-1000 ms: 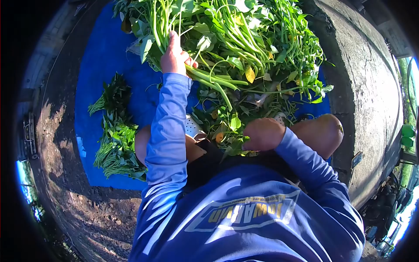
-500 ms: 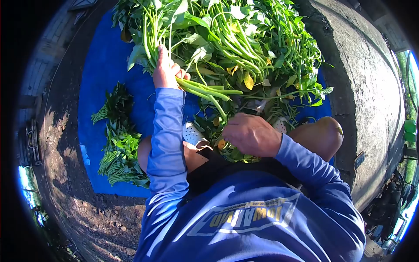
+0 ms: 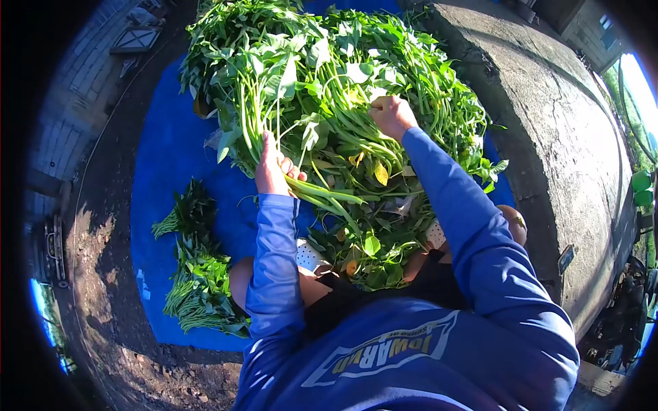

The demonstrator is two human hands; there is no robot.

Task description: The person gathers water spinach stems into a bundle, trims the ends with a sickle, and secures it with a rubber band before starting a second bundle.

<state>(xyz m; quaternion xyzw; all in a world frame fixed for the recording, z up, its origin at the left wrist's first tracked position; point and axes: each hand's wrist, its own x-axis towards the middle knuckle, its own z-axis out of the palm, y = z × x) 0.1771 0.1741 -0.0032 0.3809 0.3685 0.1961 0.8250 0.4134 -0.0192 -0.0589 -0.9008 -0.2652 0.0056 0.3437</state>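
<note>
A large heap of water spinach (image 3: 439,75), with long pale-green stems and pointed leaves, covers the far part of the blue tarp (image 3: 161,144). My left hand (image 3: 273,172) is closed around a small bunch of water spinach stems (image 3: 332,197); their bare ends point right and toward me, and the leaves reach up into the heap. My right hand (image 3: 393,116) is over the heap's middle, its fingers curled in against the greens. It seems to pinch a stem there, though the fingertips are partly hidden.
Sorted bundles of greens (image 3: 205,288) lie on the tarp at the left. Loose leaves and trimmings (image 3: 373,250) lie between my feet, which wear white perforated shoes (image 3: 310,255). A concrete ledge (image 3: 548,137) runs along the right; bare soil (image 3: 103,274) borders the left.
My right hand has moved from near my lap, by the stem ends, forward to the heap. My left hand keeps hold of its bunch. The view has tilted up, showing more of the heap.
</note>
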